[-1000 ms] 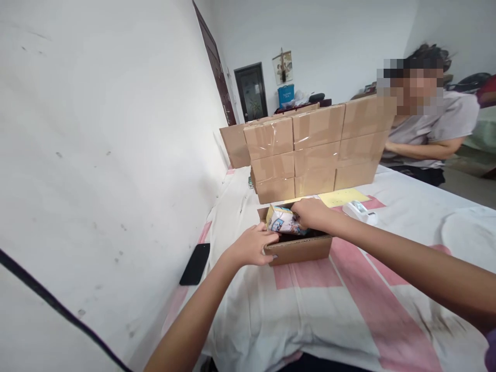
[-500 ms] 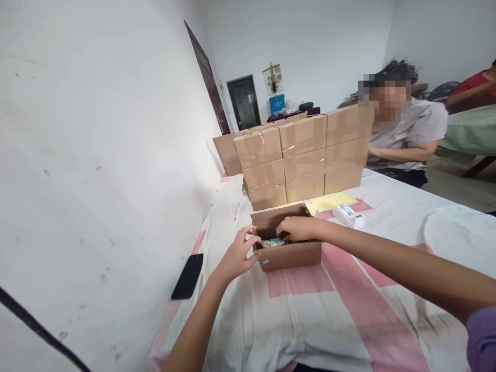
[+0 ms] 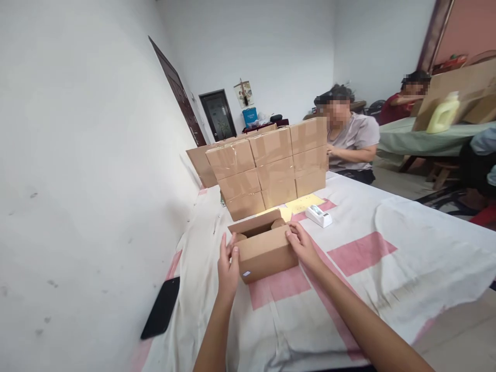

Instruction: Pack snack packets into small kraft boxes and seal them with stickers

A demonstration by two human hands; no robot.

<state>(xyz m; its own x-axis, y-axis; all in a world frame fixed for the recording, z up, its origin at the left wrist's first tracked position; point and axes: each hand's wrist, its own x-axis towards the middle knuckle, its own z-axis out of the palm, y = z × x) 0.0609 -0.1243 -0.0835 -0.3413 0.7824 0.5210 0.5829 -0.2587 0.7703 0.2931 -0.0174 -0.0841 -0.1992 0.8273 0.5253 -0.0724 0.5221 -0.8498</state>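
Far left: black phone [image 3: 160,315] is lying flat on the cloth beside the wall, well apart from the work.

Left hand [image 3: 228,263] is pressing flat against the left end of the small cardboard box [image 3: 264,249], fingers straight and together, not curled around anything. The box is sitting on the white-and-pink tablecloth [image 3: 349,289], directly in front of the person; its top flaps are partly raised, rear flap standing up.

Right hand [image 3: 301,244] is resting on the box's right end, fingers bent over the upper edge near the side flap, gripping lightly.

Judgement: the step in hand looks like closing the flaps. Steadying both ends evenly, folding the side flaps in first, then bringing the long flaps down flush, should be keeping the box square.

Behind: stack of taped cartons [image 3: 271,165], yellow paper [image 3: 306,203], white tape dispenser [image 3: 318,216].

Writing: small white sticker on the box front, unreadable. No brand legible anywhere.
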